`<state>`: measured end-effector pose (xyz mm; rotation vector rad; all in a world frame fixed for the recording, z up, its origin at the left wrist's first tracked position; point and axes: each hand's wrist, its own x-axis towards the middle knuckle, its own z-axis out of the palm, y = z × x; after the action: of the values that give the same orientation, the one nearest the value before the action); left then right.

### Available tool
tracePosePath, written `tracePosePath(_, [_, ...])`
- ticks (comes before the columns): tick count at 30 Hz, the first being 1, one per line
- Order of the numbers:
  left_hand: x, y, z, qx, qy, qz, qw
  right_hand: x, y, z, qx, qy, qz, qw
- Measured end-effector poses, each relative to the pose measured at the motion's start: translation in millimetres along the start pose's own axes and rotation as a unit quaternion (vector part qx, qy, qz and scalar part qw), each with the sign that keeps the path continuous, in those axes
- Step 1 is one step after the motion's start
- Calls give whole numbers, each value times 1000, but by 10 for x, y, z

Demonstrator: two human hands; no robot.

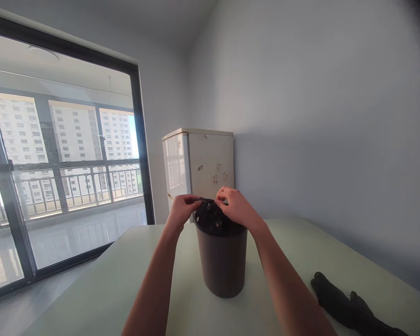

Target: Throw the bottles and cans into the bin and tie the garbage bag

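A dark trash can (223,266) stands upright on the pale green table (154,261), straight in front of me. Black plastic of a garbage bag (213,219) bulges inside its mouth, gathered together at the top. At the left of the gathered part, my left hand (185,208) pinches the bag between thumb and fingers. My right hand (233,204) closes on the bag from the other side, just above the can's rim. Both hands are close together, and the exact folds between the fingertips are too small to make out.
A long black plastic piece (350,303), crumpled or twisted, lies on the table at the lower right. Behind the table is a worn white refrigerator (212,158) in the corner. On the left, a dark-framed glass sliding door (73,186) faces a balcony. A grey wall rises along the right.
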<state>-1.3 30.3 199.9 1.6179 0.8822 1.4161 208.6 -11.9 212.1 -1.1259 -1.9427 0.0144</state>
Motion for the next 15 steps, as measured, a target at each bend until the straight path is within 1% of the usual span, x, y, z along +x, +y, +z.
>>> tracePosePath(2, [11,-13,-38,8,5,1,1000,3,40,-8,-14,1,9,1000])
tracePosePath(4, [16,-26,-74,11,-12,3,1000,3,69,-11,-18,0,12,1000])
tracePosePath(7, [-4,-19,-99,-9,-70,-1,997,4,86,-1,-20,-4,11,1000])
tracePosePath(9, [-38,14,-92,-38,-123,-13,992,8,83,11,-26,2,13,1000])
tracePosePath(11, [-76,61,-72,-72,-163,-24,984,15,74,18,-28,7,15,999])
tracePosePath(13, [-105,104,-49,-100,-176,-25,979,20,62,16,-22,7,13,1000])
tracePosePath(15, [-116,129,-33,-105,-170,-15,980,21,48,4,-14,4,13,1000])
